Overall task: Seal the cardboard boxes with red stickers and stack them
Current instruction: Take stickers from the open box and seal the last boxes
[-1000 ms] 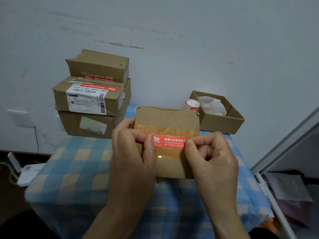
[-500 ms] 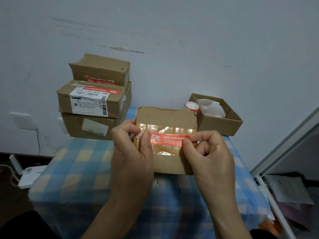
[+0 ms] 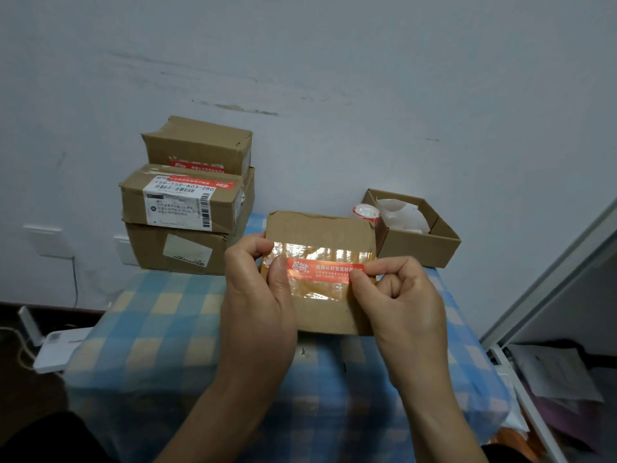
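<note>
Red sticker [image 3: 325, 271] is being laid across cardboard box [image 3: 320, 228] on checked table [image 3: 160, 315]; left hand [image 3: 257, 295] and right hand [image 3: 400, 295] are pinching its ends. Sealing step; next needs pressing flat.

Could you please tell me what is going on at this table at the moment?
A person is sealing a cardboard box that lies on the checked table. The left hand and the right hand each pinch one end of a red sticker, holding it across the box's shiny taped seam. It is not clear whether it is pressed down yet. Behind on the left is a stack of three boxes, two of them showing red stickers. A sticker roll and an open box sit to the right.
</note>
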